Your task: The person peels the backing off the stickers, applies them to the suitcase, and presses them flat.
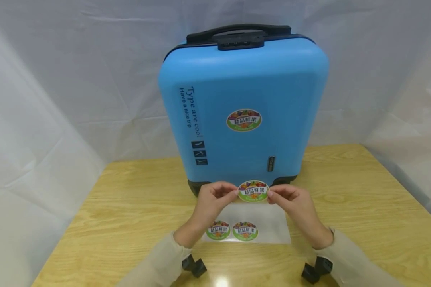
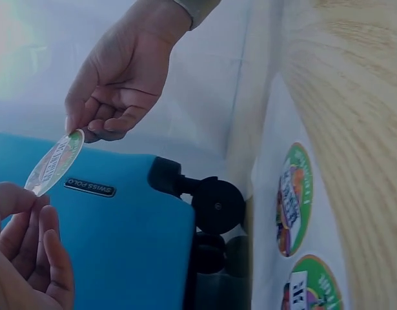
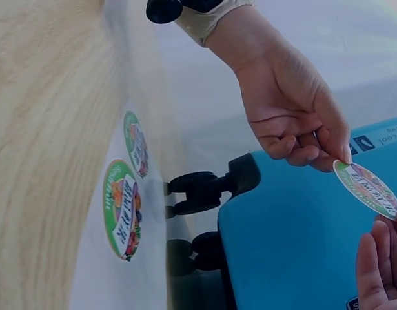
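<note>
An oval fruit sticker (image 1: 253, 191) is stretched between both hands, held up above the table in front of the suitcase. My left hand (image 1: 214, 201) pinches its left end between thumb and fingers, and my right hand (image 1: 297, 205) pinches the right end the same way. Behind it stands an upright blue suitcase (image 1: 222, 95), with a matching oval sticker (image 1: 244, 120) on the middle of its front. Below the hands lies a white backing sheet (image 1: 273, 231) that carries two more such stickers (image 1: 246, 231) side by side; the left wrist view shows them edge-on at the right.
The wooden table (image 1: 129, 223) bears the suitcase and the sheet. A white cloth (image 1: 93, 79) hangs behind. Black wheels (image 2: 217, 206) at the suitcase's foot rest close behind the sheet. Small black blocks (image 1: 194, 266) sit at each wrist.
</note>
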